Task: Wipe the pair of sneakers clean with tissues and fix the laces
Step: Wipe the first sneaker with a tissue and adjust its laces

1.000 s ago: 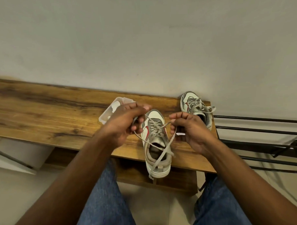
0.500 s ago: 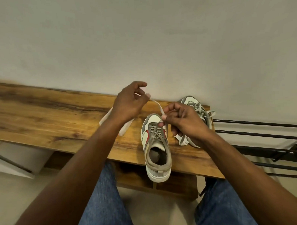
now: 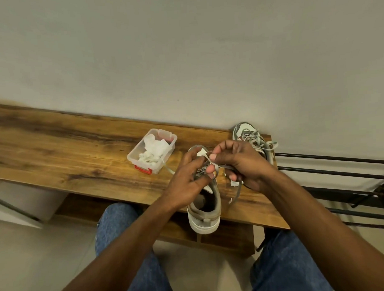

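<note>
A sneaker (image 3: 205, 212) stands on the wooden bench (image 3: 67, 154), its heel toward the person at the bench's near edge and its toe pointing at the wall (image 3: 183, 58). Both hands meet over the front half of this shoe. The left hand (image 3: 188, 182) has its fingers curled down onto the lacing area, with the thumb and forefinger pinching a grey lace (image 3: 223, 167) where the strands cross. The right hand (image 3: 241, 163) is curled around the same lace, thumb pressed against forefinger on it, and 1 strand trails down from under this hand to lie on the bench beside the shoe. The hands are touching or nearly touching each other; whether a knot is formed between them cannot be told, since the fingers cover it.

The second sneaker (image 3: 251, 136) sits farther back, at the bench's right end against the wall, partly hidden behind the right hand, with its laces loose and spread over its top.

To the left of the near shoe, a clear plastic box (image 3: 136, 161) with a red clip rests on the bench, holding crumpled white tissues (image 3: 152, 152). A thin white strip lies on the wood just beside the box.

A black metal rack (image 3: 340, 172) stands to the right of the bench. The person's knees in blue jeans (image 3: 124, 234) show below.
</note>
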